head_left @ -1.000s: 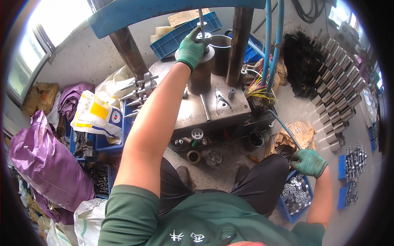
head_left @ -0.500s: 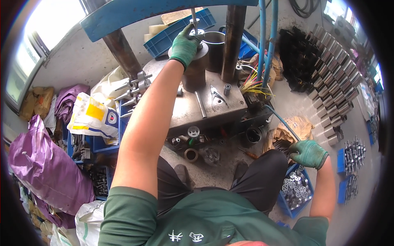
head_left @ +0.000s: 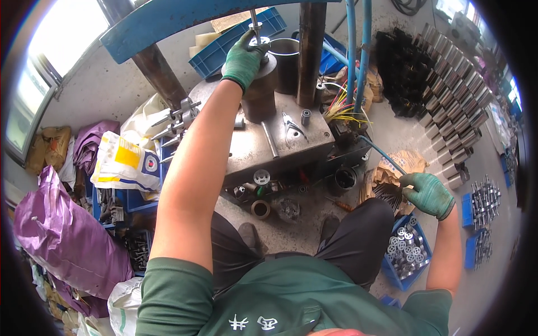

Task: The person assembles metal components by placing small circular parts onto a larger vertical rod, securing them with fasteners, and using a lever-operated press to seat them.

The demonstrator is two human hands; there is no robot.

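My left hand (head_left: 245, 60), in a green knit glove, reaches up to the top of a thick steel cylinder (head_left: 260, 95) on the metal press table. Its fingers close on a spoked metal disc (head_left: 260, 41), which sits around an upright metal rod (head_left: 254, 18). The hand partly hides the disc and what lies under it. My right hand (head_left: 430, 195), gloved the same way, is closed around the end of a thin blue lever (head_left: 384, 155) at the right. That lever runs out from the side of the press.
A steel bar (head_left: 269, 139), pliers (head_left: 293, 129) and a small bushing (head_left: 305, 116) lie on the press table. Below my right hand is a blue bin (head_left: 404, 252) of spoked discs, beside a torn paper sack (head_left: 408, 162). Stacked metal tubes (head_left: 454, 106) stand far right.
My right hand has moved up slightly together with the lever's end. My left hand stays at the disc on the rod. The whole view has shifted a little.
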